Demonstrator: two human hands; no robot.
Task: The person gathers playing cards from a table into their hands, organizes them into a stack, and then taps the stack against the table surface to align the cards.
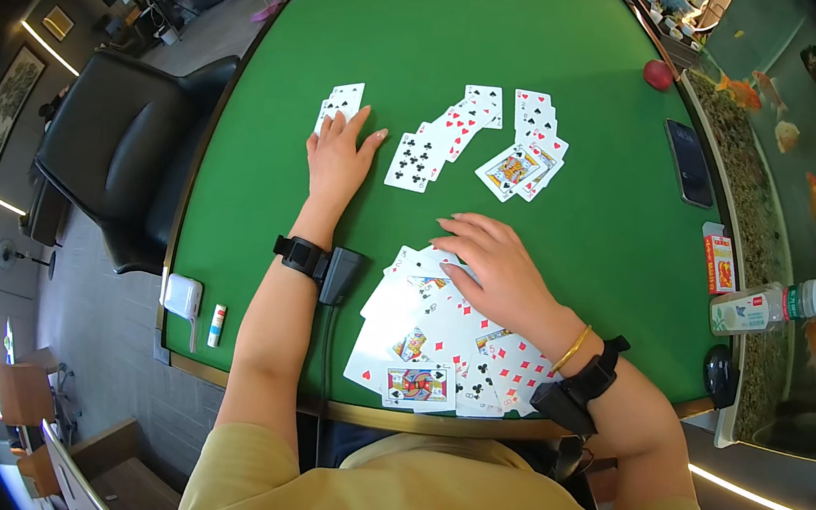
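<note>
My left hand (341, 149) rests with spread fingers on the lower part of a small overlapping group of playing cards (347, 95) at the upper left of the green table. Over the top edge of a broad, face-up spread of playing cards (437, 330) near me is my right hand (497, 269), its fingers bent and slightly apart; whether it touches them I cannot tell. Beyond my hands, an overlapping row of cards (460, 125) ends in a nine of clubs (415, 162). Right of it, another column of cards (535, 114) has a king (512, 170) on top, tilted.
Along the right edge are a red ball-like object (658, 75), a smartphone (688, 164), a card box (720, 262), a plastic bottle (764, 307) and a black mouse (719, 375). A white case (183, 296) and a small tube (216, 325) stand left. A cable runs beside my left forearm.
</note>
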